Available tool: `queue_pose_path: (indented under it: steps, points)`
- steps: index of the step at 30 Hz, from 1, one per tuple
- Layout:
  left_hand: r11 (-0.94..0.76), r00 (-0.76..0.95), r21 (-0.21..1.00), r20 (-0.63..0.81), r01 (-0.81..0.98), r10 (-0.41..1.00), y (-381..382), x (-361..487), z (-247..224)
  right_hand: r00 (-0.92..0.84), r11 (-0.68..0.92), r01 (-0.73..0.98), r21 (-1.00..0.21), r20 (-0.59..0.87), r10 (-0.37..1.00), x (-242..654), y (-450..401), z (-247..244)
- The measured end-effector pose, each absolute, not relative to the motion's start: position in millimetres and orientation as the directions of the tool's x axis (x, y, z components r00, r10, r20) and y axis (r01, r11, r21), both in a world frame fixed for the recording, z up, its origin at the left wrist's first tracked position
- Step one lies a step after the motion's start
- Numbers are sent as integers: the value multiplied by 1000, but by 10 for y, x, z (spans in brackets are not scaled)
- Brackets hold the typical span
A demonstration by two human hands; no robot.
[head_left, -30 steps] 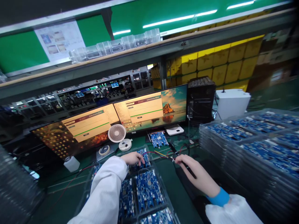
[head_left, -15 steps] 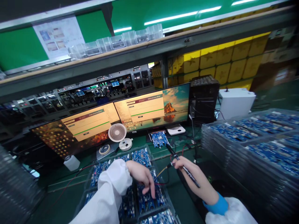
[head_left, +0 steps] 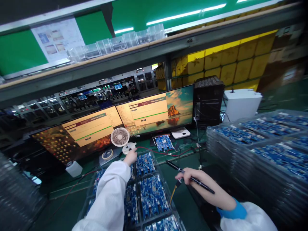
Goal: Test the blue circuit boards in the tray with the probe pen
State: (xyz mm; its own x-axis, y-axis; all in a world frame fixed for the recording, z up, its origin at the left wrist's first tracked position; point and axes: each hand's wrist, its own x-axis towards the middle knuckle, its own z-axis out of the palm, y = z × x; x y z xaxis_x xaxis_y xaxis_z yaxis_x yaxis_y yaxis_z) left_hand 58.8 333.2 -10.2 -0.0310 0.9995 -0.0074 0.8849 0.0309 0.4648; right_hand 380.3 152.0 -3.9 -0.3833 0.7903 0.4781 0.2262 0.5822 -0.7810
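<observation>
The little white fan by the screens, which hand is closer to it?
The left hand. It reaches forward just below the little white fan, near its base. The right hand is farther back and off to the right, holding a black pen.

2 monitors [head_left: 125, 123] stand side by side at the back of the green desk [head_left: 72, 192], both lit with pale dialog windows. A small white fan [head_left: 120, 137] sits in front of them — a tape roll [head_left: 107, 154] just beside it. Right: a black computer tower [head_left: 209, 100], a white box [head_left: 242, 104]. Overhead shelf [head_left: 144, 53] carries clear plastic bins [head_left: 115, 43].
</observation>
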Motion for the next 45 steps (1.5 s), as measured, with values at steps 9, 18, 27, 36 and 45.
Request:
queue_pose_path:
  steps: [9,18,27,36,45]
  points:
    - [-269,520,886,37,378,853,2277,1031,-153,-351,605,237,-760,514,783,3539,1730,-68]
    - [-107,563,882,-196,460,803,2092,621,-123,-491,518,555,-651,247,836,3707,1795,-112]
    - [-582,623,318,-35,748,782,2476,524,-154,-362,327,789,-520,35,931,3773,1951,-423]
    - [-433,423,350,109,831,900,2892,764,-573,-289,239,861,-449,-46,956,3811,1870,-350]
    - [-259,207,579,155,773,966,3031,817,-726,-298,247,858,-451,-44,954,3826,1841,-294]
